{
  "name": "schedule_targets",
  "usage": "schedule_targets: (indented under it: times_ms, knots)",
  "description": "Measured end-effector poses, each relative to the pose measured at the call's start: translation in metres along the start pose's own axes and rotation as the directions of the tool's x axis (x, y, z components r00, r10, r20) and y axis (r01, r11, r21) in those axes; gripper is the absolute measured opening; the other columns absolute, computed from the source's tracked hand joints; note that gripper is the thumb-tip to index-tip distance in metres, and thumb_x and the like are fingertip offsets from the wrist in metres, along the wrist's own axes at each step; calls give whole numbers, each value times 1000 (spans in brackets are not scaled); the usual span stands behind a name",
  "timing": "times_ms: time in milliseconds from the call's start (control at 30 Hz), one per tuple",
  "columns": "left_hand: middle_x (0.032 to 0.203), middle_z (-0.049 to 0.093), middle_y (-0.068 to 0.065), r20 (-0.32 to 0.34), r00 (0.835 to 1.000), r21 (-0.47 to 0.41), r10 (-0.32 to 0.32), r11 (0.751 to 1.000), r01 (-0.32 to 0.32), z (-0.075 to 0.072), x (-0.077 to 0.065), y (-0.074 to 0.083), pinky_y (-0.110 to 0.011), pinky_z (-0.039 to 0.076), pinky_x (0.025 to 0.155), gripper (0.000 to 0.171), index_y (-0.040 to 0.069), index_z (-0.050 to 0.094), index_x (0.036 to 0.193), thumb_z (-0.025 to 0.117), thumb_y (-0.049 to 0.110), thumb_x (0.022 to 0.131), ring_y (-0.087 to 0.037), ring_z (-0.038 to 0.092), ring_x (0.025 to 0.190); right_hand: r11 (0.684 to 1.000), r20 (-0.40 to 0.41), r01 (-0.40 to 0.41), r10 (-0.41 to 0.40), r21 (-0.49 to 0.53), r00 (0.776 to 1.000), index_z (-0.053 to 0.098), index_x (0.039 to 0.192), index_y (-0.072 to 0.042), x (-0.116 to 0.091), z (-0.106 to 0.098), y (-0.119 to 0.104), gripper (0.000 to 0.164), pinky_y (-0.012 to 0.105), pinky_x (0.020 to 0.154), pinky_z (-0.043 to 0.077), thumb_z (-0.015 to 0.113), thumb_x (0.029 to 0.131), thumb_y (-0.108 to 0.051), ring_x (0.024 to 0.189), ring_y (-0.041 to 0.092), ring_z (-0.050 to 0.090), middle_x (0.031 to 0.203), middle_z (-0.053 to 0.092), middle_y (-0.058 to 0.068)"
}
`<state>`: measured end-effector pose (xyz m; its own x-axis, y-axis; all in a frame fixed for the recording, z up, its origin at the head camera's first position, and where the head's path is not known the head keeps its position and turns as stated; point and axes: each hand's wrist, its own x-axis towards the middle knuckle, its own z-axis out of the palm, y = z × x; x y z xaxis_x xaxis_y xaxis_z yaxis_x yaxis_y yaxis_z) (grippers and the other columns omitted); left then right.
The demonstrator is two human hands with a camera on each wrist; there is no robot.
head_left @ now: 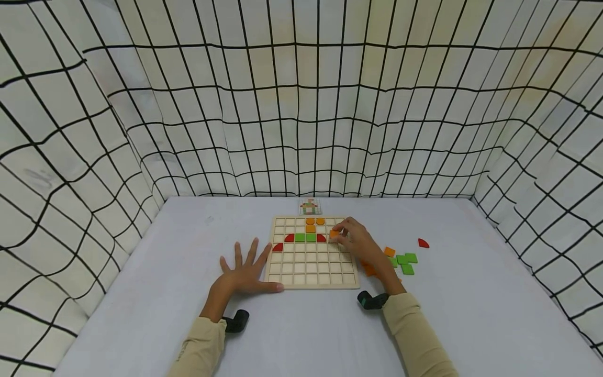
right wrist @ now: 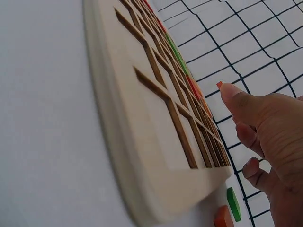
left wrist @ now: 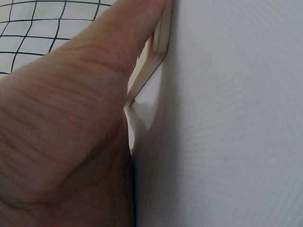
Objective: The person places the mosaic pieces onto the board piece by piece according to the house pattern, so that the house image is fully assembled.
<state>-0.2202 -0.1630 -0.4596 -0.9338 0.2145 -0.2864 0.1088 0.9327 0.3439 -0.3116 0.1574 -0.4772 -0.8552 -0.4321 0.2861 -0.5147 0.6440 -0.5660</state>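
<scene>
A pale wooden grid board [head_left: 299, 268] lies on the white table, partly filled with coloured tiles. Two orange round tiles [head_left: 310, 221] sit in its top row, above an orange square. Lower down, green squares [head_left: 299, 237] stand between red quarter-circle tiles [head_left: 289, 238]. Between thumb and fingertips my right hand [head_left: 360, 242] pinches an orange tile [head_left: 334, 233] over the board's right side; the right wrist view shows only a sliver of this tile [right wrist: 219, 84]. My left hand [head_left: 244, 274] lies spread on the table, its thumb touching the board's lower left corner.
Loose green tiles [head_left: 407, 269] and orange tiles [head_left: 389, 252] lie right of the board, some hidden by my right forearm. One red quarter-circle [head_left: 423, 243] sits farther right. A small pattern card [head_left: 310, 206] is behind the board. White walls with black netting [head_left: 301, 120] enclose the table.
</scene>
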Motion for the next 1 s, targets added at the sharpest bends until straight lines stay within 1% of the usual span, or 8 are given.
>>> schedule_targets:
  times_ms: [67, 200, 333, 433, 600, 700, 867, 1000]
  knots:
    - [164, -9, -18, 4, 1000, 1, -2, 1000, 2, -1, 0, 1, -82, -8, 100, 119, 22, 10, 159, 66, 77, 70, -55, -21, 143, 1000, 21, -2, 2, 10, 1000, 67, 114, -9, 1, 5, -7, 27, 28, 75, 49, 67, 94, -26, 90, 14, 56, 107, 59, 3]
    - [164, -9, -18, 9, 1000, -5, -4, 1000, 4, -1, -1, 2, -82, -8, 100, 119, 21, 10, 159, 66, 77, 70, -55, -21, 143, 998, 44, 44, -46, 36, 998, 68, 111, -7, 3, 15, -18, 25, 26, 73, 49, 70, 92, -23, 88, 13, 56, 105, 60, 3]
    - [164, -9, -19, 7, 1000, -5, 1, 1000, -1, -1, 0, 1, -82, -8, 100, 118, 21, 10, 158, 66, 77, 70, -55, -21, 143, 986, 25, 164, -165, 32, 986, 69, 108, -5, 5, 27, -26, 25, 23, 72, 50, 71, 90, -22, 85, 11, 56, 100, 59, 4]
    - [164, -8, -18, 4, 1000, 1, 4, 1000, -4, -1, 0, 1, -83, -8, 100, 118, 21, 10, 159, 65, 78, 71, -55, -21, 143, 977, 29, 215, -215, 0, 976, 68, 108, -5, 8, 35, -34, 25, 23, 71, 49, 70, 91, -24, 83, 10, 54, 99, 58, 3]
    - [164, -9, -18, 1, 1000, 0, 8, 1000, -8, -2, -1, 1, -83, -8, 99, 118, 22, 10, 159, 65, 78, 71, -56, -21, 142, 985, 96, 158, -151, -70, 984, 68, 111, -11, 14, 45, -51, 28, 24, 72, 47, 66, 94, -33, 82, 8, 50, 102, 55, -3]
    - [164, -9, -19, 0, 1000, -1, 11, 1000, -11, -2, -2, 1, -83, -7, 99, 117, 21, 10, 159, 65, 77, 72, -56, -20, 142, 990, 126, 118, -108, -79, 986, 68, 111, -12, 18, 51, -58, 29, 22, 71, 46, 66, 94, -36, 80, 8, 49, 100, 53, -4]
    - [164, -8, -19, -1, 1000, -2, 16, 1000, -16, -2, -2, 2, -83, -7, 99, 116, 21, 11, 159, 65, 77, 72, -56, -19, 143, 992, 128, 101, -91, -79, 988, 68, 109, -10, 22, 57, -68, 30, 22, 74, 49, 68, 92, -35, 82, 8, 54, 105, 57, -2]
    - [164, -11, -17, 2, 1000, -8, 14, 1000, -14, 2, 3, -4, -82, -11, 100, 121, 23, 9, 159, 63, 82, 69, -54, -23, 143, 991, 115, 107, -97, -83, 989, 68, 110, -10, 26, 61, -72, 30, 25, 79, 51, 68, 93, -34, 87, 10, 58, 108, 59, 1]
